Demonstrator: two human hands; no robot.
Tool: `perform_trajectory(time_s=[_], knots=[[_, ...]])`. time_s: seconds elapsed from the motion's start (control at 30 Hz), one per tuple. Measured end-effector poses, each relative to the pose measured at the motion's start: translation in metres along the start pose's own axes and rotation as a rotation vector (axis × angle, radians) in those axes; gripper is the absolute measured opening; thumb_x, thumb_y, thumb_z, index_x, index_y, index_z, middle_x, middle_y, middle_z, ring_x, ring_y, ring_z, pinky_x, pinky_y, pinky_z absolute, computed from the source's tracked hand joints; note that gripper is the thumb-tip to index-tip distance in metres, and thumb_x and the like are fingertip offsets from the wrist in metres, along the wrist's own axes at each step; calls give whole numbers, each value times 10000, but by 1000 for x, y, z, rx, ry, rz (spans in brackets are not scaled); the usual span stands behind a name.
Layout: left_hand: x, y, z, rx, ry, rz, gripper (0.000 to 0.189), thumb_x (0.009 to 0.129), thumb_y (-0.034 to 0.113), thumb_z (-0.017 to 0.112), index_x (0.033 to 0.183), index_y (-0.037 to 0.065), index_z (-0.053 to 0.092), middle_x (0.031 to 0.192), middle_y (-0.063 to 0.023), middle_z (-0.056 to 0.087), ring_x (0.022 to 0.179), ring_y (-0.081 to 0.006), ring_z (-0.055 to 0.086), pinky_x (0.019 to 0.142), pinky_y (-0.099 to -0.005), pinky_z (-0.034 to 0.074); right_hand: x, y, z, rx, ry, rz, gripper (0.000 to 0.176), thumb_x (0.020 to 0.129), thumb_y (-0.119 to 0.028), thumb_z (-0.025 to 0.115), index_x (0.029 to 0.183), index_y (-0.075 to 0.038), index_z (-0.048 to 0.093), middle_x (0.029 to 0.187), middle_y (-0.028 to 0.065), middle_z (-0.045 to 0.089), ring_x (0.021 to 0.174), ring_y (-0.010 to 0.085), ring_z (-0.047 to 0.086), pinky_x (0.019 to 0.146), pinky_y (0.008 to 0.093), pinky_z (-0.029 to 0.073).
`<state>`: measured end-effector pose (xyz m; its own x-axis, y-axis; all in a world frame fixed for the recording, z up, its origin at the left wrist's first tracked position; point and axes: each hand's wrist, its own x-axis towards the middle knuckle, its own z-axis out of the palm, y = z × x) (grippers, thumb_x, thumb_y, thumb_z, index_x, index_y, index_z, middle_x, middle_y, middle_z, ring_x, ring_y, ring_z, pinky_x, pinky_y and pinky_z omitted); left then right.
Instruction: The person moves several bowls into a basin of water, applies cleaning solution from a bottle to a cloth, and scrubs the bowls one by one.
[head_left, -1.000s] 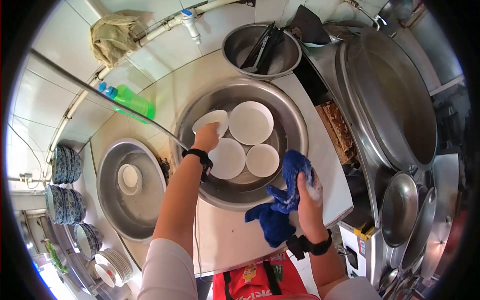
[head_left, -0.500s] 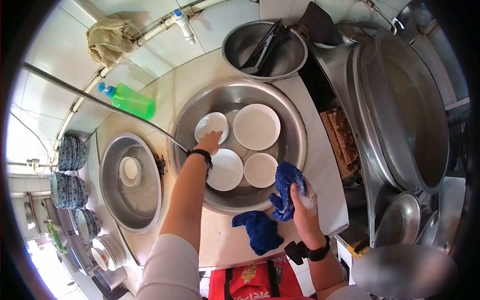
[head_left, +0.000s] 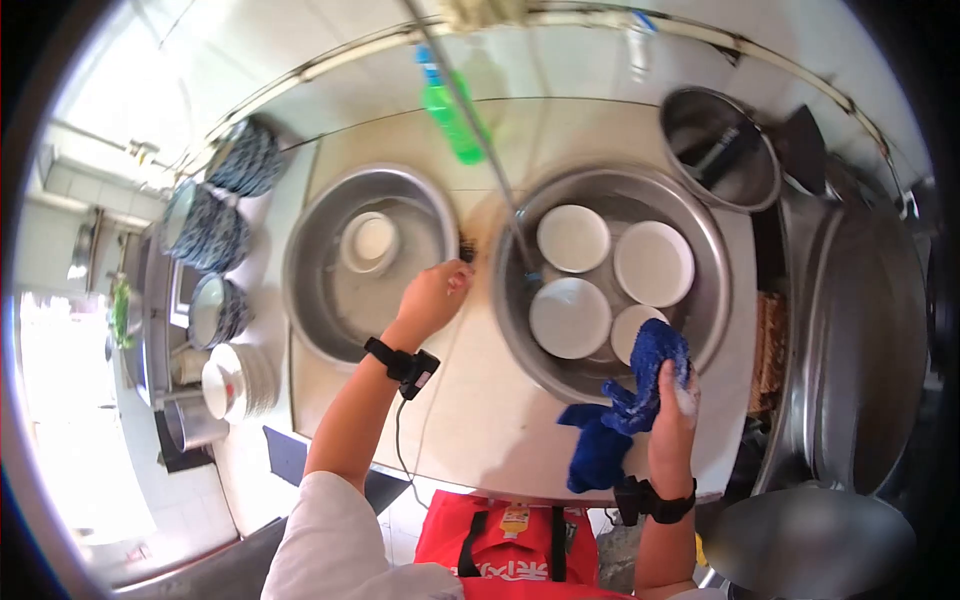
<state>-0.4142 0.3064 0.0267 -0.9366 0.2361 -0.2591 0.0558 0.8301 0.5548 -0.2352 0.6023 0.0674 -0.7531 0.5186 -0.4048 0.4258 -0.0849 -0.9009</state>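
Note:
My left hand is over the tabletop at the right rim of the left metal basin, fingers curled in; what they hold, if anything, is hidden. Just beyond the fingertips is a small dark clump. In that basin sit a white bowl and a smaller round white piece inside it. My right hand is closed on a soapy blue cloth above the right basin's near rim. Several white bowls lie in that basin. Another blue cloth lies on the table in front.
A green bottle stands at the back, behind a thin hose that runs into the right basin. A metal bowl with dark utensils is at the back right. Stacks of patterned bowls and white plates line the left side.
My left hand has left the white bowl in the right basin and moved left to the other basin's rim. The view has turned left. My right hand still grips the blue cloth.

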Motion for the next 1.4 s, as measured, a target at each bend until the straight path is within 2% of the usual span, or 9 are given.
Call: perform_trajectory(time_s=[0.23,0.57,0.73,0.8,0.9,1.03,1.1,1.2,1.4], knots=[[-14,-219,-54,105,145,-469,362,783,326,646,1051,82,638,975,-148,682,954,-314,649,829,-405,507,-37,-32,105,166,-191,-55,489,961,-296,544,1296,52,467,1225,131,553,1107,211,526,974,311,393],[107,-324,-41,153,293,-289,350,767,230,628,1022,-10,627,1024,-227,651,987,-368,623,859,-443,501,-101,-24,225,-72,-191,-32,487,957,-297,548,1301,38,468,1239,157,537,1131,232,503,998,329,362],[134,-317,-37,-99,51,-468,346,763,110,594,1055,-71,627,1005,-277,644,920,-390,645,786,-450,538,-110,-6,251,-125,-64,29,507,957,-313,549,1318,31,456,1242,151,535,1131,214,508,984,320,382],[146,-327,-28,-612,128,-738,341,781,87,632,1093,-51,619,1014,-242,656,878,-370,666,687,-436,576,-111,-7,259,-90,-52,61,510,957,-316,549,1322,28,455,1243,150,535,1126,208,512,977,317,391],[149,-315,-30,-826,25,-840,445,796,144,716,1170,-35,554,1086,-187,617,1000,-307,635,760,-387,599,-109,-9,267,-68,-23,100,507,957,-312,551,1321,27,456,1242,141,537,1112,197,521,970,310,403],[155,-309,-23,-933,-6,-862,511,811,142,717,1228,-32,479,1144,-179,563,1038,-328,605,749,-410,598,-103,-15,277,-10,-60,72,497,958,-301,548,1317,32,458,1230,130,547,1107,190,524,971,304,404],[154,-306,-25,-1216,-50,-685,465,844,94,665,1230,-42,444,1170,-189,528,1058,-339,588,758,-409,600,-101,-20,280,-20,-72,76,496,959,-297,546,1316,34,457,1226,127,550,1105,189,525,970,303,406],[169,-308,-10,-1348,24,-673,420,835,32,614,1225,-12,466,1192,-211,526,1008,-341,608,693,-451,606,-100,-19,282,-34,-87,70,496,960,-298,542,1314,39,458,1220,133,554,1102,192,527,968,306,408],[161,-295,-2,-1065,107,-559,508,799,-66,516,1278,-71,347,1188,-269,513,1013,-401,609,681,-451,613,-97,-2,280,-105,-50,44,498,958,-336,536,1301,20,478,1208,170,558,1090,234,544,953,325,415]])
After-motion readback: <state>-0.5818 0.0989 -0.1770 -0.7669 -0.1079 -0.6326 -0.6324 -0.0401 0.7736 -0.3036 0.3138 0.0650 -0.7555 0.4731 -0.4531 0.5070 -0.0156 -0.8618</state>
